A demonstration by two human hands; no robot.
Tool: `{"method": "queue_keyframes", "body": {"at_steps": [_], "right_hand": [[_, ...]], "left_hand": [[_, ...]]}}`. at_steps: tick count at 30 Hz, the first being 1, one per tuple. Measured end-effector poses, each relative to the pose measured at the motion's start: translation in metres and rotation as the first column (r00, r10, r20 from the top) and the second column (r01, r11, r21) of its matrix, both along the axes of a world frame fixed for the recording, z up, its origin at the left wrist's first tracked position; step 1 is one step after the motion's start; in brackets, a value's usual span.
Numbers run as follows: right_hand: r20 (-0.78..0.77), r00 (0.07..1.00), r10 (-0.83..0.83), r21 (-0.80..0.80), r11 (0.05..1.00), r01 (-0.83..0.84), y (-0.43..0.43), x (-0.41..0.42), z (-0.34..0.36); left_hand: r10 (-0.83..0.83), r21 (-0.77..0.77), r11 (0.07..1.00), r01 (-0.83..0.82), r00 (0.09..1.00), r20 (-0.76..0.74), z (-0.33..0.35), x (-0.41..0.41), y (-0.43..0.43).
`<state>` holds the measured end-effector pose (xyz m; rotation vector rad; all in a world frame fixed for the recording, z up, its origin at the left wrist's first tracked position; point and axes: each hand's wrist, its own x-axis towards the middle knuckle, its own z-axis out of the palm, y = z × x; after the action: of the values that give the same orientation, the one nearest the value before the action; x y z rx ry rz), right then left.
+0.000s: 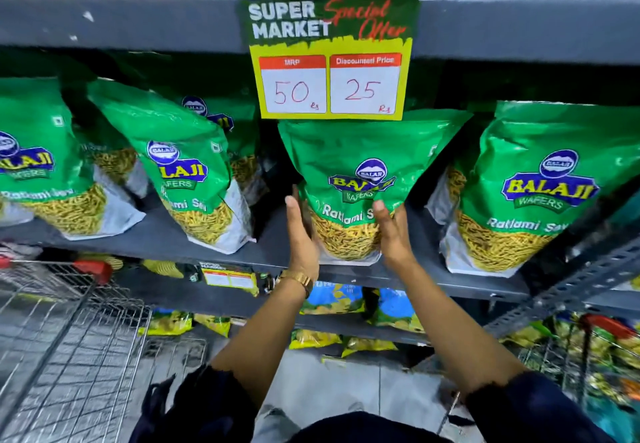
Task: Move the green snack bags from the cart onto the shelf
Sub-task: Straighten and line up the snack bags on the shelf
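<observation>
A green snack bag (pixel 349 165) stands upright on the grey shelf (pixel 166 238), just under a price sign. My left hand (pixel 301 231) presses flat against the bag's left side and my right hand (pixel 393 231) against its right side, so both hold it. Other green snack bags stand on the same shelf: one to the left (pixel 187 165), one at the far left (pixel 38 158) and one to the right (pixel 530 186). The wire cart (pixel 69 331) is at the lower left; no green bags show inside it.
A "Super Market" offer sign (pixel 332 54) hangs from the shelf above. Lower shelves hold yellow and blue packets (pixel 332 300). A second cart with yellow packets (pixel 588 349) stands at the lower right. A slotted metal upright (pixel 568 290) runs at the right.
</observation>
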<state>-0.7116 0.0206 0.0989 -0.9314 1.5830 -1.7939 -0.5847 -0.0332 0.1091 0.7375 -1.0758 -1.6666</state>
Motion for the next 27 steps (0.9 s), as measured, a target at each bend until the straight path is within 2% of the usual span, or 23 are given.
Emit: {"method": "queue_keyframes", "body": {"at_steps": [3, 6, 10, 13, 16, 18, 20, 21, 22, 24, 26, 27], "right_hand": [[0.048, 0.999, 0.002, 0.015, 1.0, -0.003, 0.002, 0.005, 0.004], [0.013, 0.999, 0.034, -0.004, 0.999, -0.034, 0.002, 0.013, 0.012], [-0.009, 1.0, -0.029, -0.094, 0.995, 0.028, 0.001, 0.018, 0.017], [-0.034, 0.997, -0.074, -0.057, 0.996, 0.072, 0.007, 0.018, 0.021], [0.018, 0.985, -0.171, -0.025, 0.985, 0.172, 0.013, 0.025, 0.015], [0.011, 0.964, -0.264, -0.027, 0.964, 0.264, 0.022, 0.041, 0.01], [-0.001, 0.944, -0.329, -0.062, 0.943, 0.328, 0.037, 0.065, 0.005], [-0.067, 0.937, -0.341, -0.098, 0.937, 0.334, 0.049, 0.079, 0.004], [-0.169, 0.93, -0.327, -0.133, 0.942, 0.307, 0.059, 0.094, 0.001], [-0.38, 0.903, -0.203, -0.173, 0.974, 0.146, 0.071, 0.125, 0.0], [-0.506, 0.861, -0.059, -0.165, 0.986, -0.03, 0.065, 0.154, 0.002], [-0.516, 0.856, 0.019, -0.154, 0.981, -0.115, 0.055, 0.168, 0.003]], "left_hand": [[0.044, 0.021, 0.999, -0.045, 0.999, 0.032, 0.0, -0.008, -0.006], [0.11, 0.056, 0.992, -0.111, 0.994, 0.024, 0.0, -0.011, -0.006], [0.116, 0.098, 0.988, -0.117, 0.993, 0.009, 0.001, -0.011, -0.006], [0.083, 0.121, 0.989, -0.085, 0.996, 0.024, 0.001, -0.008, -0.004], [0.107, 0.112, 0.988, -0.11, 0.994, 0.04, 0.002, 0.001, 0.004], [0.205, 0.039, 0.976, -0.212, 0.968, 0.143, 0.003, 0.015, 0.012], [0.249, -0.139, 0.965, -0.222, 0.945, 0.214, 0.002, 0.037, 0.026], [0.258, -0.25, 0.948, -0.196, 0.935, 0.245, 0.001, 0.05, 0.035], [0.275, -0.358, 0.918, -0.171, 0.925, 0.263, -0.001, 0.065, 0.042], [0.354, -0.521, 0.834, -0.184, 0.902, 0.249, -0.002, 0.095, 0.044], [0.431, -0.561, 0.779, -0.279, 0.888, 0.158, 0.006, 0.118, 0.03], [0.453, -0.538, 0.772, -0.339, 0.887, 0.091, 0.011, 0.127, 0.018]]}}
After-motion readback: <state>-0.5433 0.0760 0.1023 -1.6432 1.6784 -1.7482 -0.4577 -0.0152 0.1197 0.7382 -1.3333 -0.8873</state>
